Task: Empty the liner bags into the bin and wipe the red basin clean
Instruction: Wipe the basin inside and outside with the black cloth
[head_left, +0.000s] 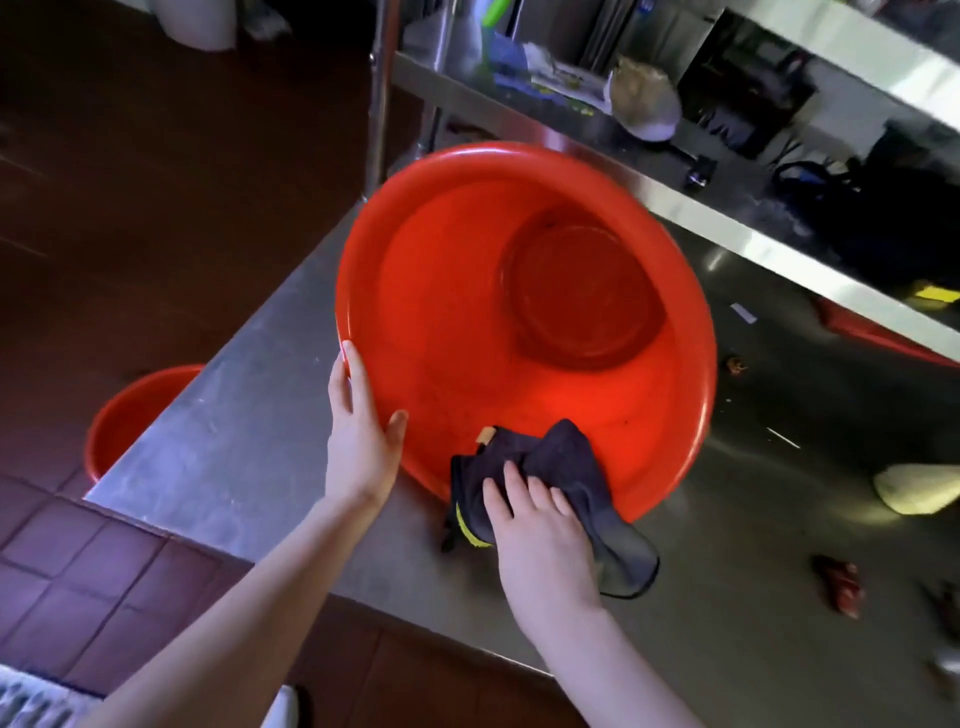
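Note:
A large red basin (457, 291) is tilted toward me on the corner of a steel table (218, 426). Its inside looks bare, with a few dark specks low on the wall. My left hand (358, 431) holds the basin's near left rim, thumb inside, fingers along the outside. My right hand (540, 530) presses a dark cloth (566, 462) with a yellow edge over the near rim, fingers spread on it. Part of the cloth hangs outside the basin onto the table.
A second red basin (130, 410) stands on the tiled floor left of the table. Scraps (839, 582) and a pale lump (914, 493) lie on the table at right. A steel shelf (675, 197) with a bowl, bags and clutter runs behind the basin.

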